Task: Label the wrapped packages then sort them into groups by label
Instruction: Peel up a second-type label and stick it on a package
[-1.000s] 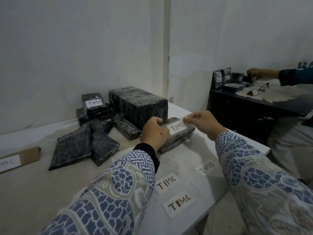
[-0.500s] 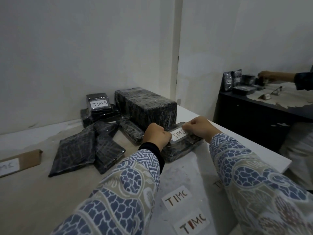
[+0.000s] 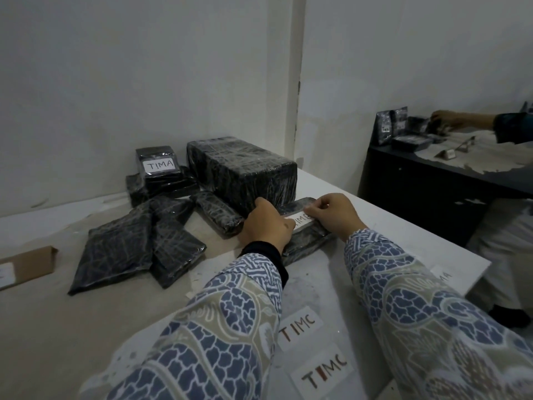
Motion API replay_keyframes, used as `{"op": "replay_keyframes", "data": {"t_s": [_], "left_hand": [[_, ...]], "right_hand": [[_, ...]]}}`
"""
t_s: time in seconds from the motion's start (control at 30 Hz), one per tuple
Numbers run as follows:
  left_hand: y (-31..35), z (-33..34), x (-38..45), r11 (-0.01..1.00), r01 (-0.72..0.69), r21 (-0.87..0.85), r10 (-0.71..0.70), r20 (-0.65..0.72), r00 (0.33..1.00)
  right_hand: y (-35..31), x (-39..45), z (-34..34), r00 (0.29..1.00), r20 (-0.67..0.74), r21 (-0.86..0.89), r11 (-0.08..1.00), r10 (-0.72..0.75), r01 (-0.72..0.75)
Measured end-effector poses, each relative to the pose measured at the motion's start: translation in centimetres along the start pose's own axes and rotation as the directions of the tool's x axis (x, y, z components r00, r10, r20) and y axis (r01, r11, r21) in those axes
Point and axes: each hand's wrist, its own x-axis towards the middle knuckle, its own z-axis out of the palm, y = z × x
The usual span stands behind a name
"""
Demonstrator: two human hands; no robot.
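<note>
We are mid-labelling: our left hand [image 3: 266, 226] grips the wrapped package [image 3: 305, 241] on the table [image 3: 403, 235], our right hand [image 3: 331, 215] pinches the label [image 3: 300, 219], seemingly TIMC. Next: press flat, then sort.

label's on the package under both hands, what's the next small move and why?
Probably smooth the white label flat along the wrapped package, pressing outward. The left hand steadies the package at the label's left end while the right hand pinches its right end, so it looks placed but not yet pressed down. The lettering is partly hidden, so sort only after reading it.
</note>
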Motion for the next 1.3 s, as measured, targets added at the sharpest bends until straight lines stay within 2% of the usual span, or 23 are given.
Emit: {"op": "replay_keyframes", "data": {"t_s": [0.07,0.17,0.3,0.33,0.4,0.5,0.6,0.8,0.93,1.03,1.1,1.2,1.3], "left_hand": [[0.1,0.1,-0.3,1.000,0.005,0.012,-0.005,-0.007,1.000],[0.1,0.4,-0.8,1.000,0.010,0.019,-0.010,-0.017,1.000],[-0.3,1.1,-1.7,0.996,-0.054,0.065,0.058,-0.065,0.996],[-0.3,1.2,-1.9,0.992,-0.086,0.089,0.092,-0.073,0.993],[-0.5,1.3,-2.2,0.982,-0.126,0.138,0.138,-0.083,0.987],[-0.8,1.4,-2.1,0.975,-0.108,0.196,0.125,-0.076,0.989],[-1.1,1.5,-1.9,0.977,-0.073,0.198,0.088,-0.070,0.994],[-1.2,1.2,-1.3,0.980,-0.070,0.187,0.072,0.000,0.997],[-1.8,1.1,-1.0,0.986,-0.062,0.153,0.054,0.058,0.997],[-1.9,1.0,-1.3,0.981,-0.073,0.180,0.062,0.066,0.996],[-2.0,1.3,-2.1,0.967,-0.104,0.232,0.092,0.060,0.994],[-2.4,1.8,-3.2,0.932,-0.158,0.326,0.149,0.051,0.987],[-2.5,1.5,-3.8,0.891,-0.181,0.416,0.158,0.089,0.983]], "right_hand": [[0.1,-0.3,0.1,0.999,-0.041,-0.018,1.000,-0.017,0.016],[0.3,-0.6,-0.1,0.995,-0.094,0.068,0.997,0.034,-0.028],[0.4,-0.4,-0.1,0.982,-0.186,-0.057,0.997,0.042,-0.053],[0.2,-0.5,-0.2,0.984,-0.173,-0.080,0.995,0.041,-0.055],[0.0,-0.8,0.0,0.999,-0.048,-0.131,0.991,0.026,-0.032],[-0.3,-1.3,0.0,0.996,0.087,-0.286,0.958,0.017,0.009],[-0.1,-0.9,-0.2,0.995,0.095,-0.236,0.972,0.021,0.002],[0.1,-0.3,0.2,0.998,-0.055,-0.306,0.952,-0.029,0.011],[0.1,-0.5,-0.4,0.998,0.067,-0.305,0.952,-0.013,0.033],[0.1,-1.3,-0.7,0.983,0.176,-0.396,0.918,0.047,0.027],[0.4,-1.8,-0.7,0.984,0.169,-0.398,0.917,0.054,0.017],[0.7,-1.7,-0.5,0.994,0.105,-0.304,0.952,0.012,0.020],[1.0,-2.1,-0.6,0.989,0.142,-0.321,0.943,-0.041,0.085]]}}
